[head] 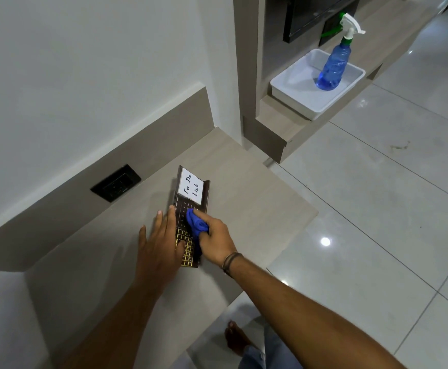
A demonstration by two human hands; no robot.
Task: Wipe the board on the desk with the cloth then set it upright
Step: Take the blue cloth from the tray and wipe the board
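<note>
Wipe step was in hand. Dark brown rectangular board with white "To Do List" card lay flat on beige laminate desk. Right hand clenched bunched blue cloth mid-board; left hand open, flat, pinning near-left edge. Next, likely: finish passes, stand board upright.

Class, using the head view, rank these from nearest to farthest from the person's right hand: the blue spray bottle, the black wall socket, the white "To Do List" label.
1. White "To Do List" label: just beyond the right hand, on the board.
2. Black wall socket: to the left, on the back panel.
3. Blue spray bottle: far off, upper right, in the white tray.
</note>
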